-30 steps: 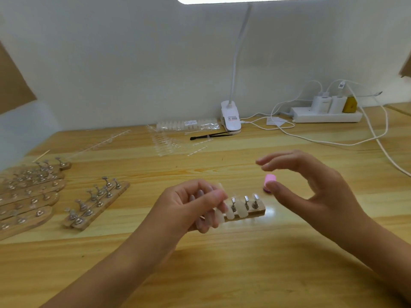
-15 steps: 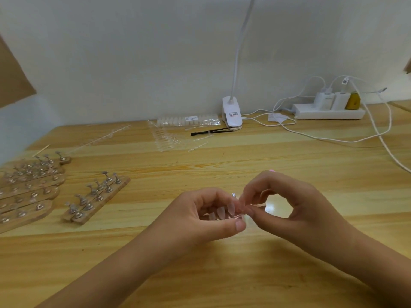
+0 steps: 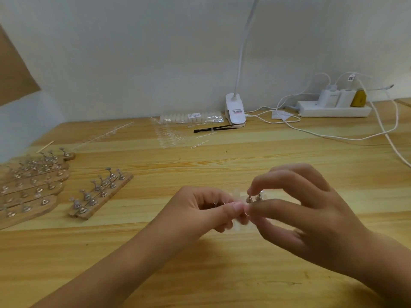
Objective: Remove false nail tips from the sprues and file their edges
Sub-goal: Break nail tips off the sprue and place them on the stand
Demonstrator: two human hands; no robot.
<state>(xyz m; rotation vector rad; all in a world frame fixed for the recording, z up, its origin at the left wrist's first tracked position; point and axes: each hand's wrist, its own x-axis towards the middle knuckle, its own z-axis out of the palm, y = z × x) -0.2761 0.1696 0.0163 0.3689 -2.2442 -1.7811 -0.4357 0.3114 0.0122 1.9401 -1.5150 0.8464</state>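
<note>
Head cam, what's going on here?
A person holds a small nail stand over the table with both hands. The left hand grips one end, where pale nail tips sit; the right hand pinches the end with the metal pegs. Whether a tip is coming off is unclear. Spare stands lie to the left, sprues at the back.

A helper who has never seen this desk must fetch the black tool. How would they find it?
Start at the white clip-on lamp at the back of the desk. In front of its clamp, stretching leftward, lies the black tool. It is the only thin dark thing there; the nail tip strips beside it are clear.
</note>
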